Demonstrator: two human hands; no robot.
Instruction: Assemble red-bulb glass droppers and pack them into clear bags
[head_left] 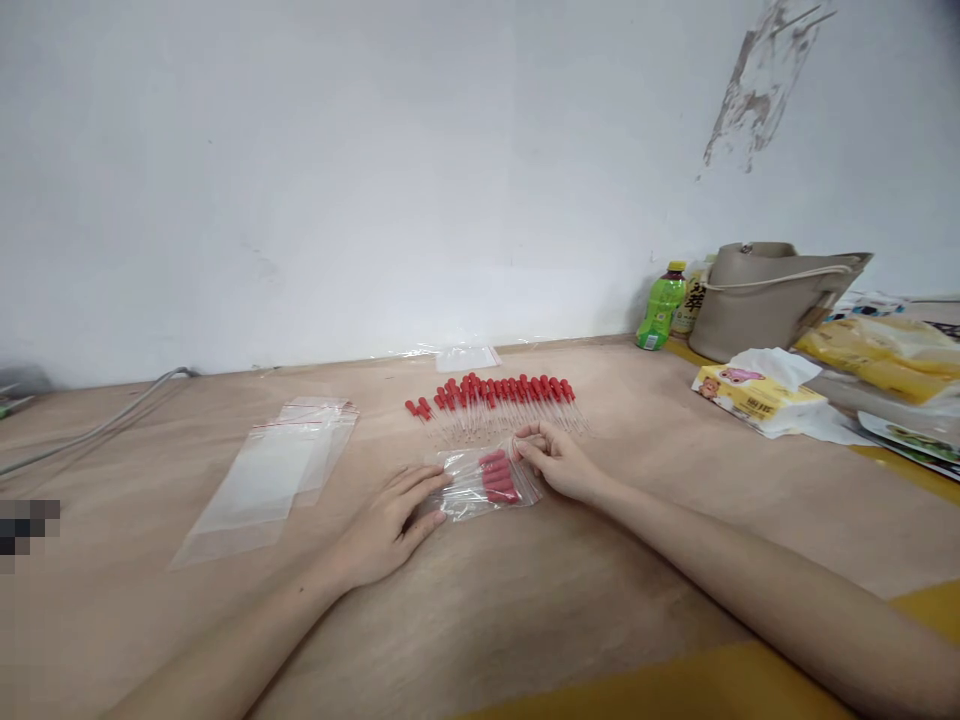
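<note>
A clear zip-lock bag [469,485] with several red-bulbed droppers [499,478] inside lies flat on the table. My left hand [394,525] rests at its left end, fingers stretched out and thumb apart, with the fingertips touching the plastic. At the bag's right end, my right hand [555,460] pinches the upper corner near the seal between thumb and fingers. Just behind the bag, a row of loose droppers [517,395] lies with red bulbs toward the wall and clear tubes toward me.
Flat zip-lock bags [262,470] overlap on the left, near a grey cable [112,425]. On the right stand a tissue box [750,395], a green bottle [661,308] and a beige handbag [765,305]. A white sheet [466,358] lies against the wall.
</note>
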